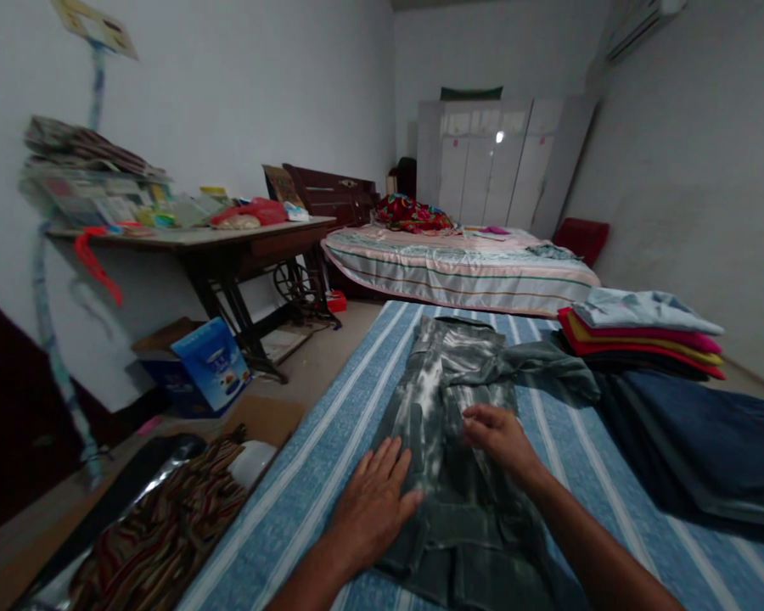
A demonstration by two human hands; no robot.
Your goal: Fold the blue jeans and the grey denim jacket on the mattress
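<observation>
A grey-green jacket (433, 365) with pale mottled patches lies spread on a blue-and-white striped sheet (331, 416). One sleeve (547, 365) stretches out to the right, and a pocket flap shows on the left side of the front. My left hand (375, 501) rests flat on the jacket's left edge with fingers extended. My right hand (500, 437) is over the right half of the front, fingers bent and pinched at the cloth beside the front opening. The underside of that pinch is hidden.
Folded clothes (643, 335) are stacked on the right, with dark folded trousers (713, 433) nearer me. A second bed (464, 263) stands beyond. To the left are a cluttered sewing-machine table (229, 238), a blue box (210, 365) and a carton holding striped cloth (171, 526).
</observation>
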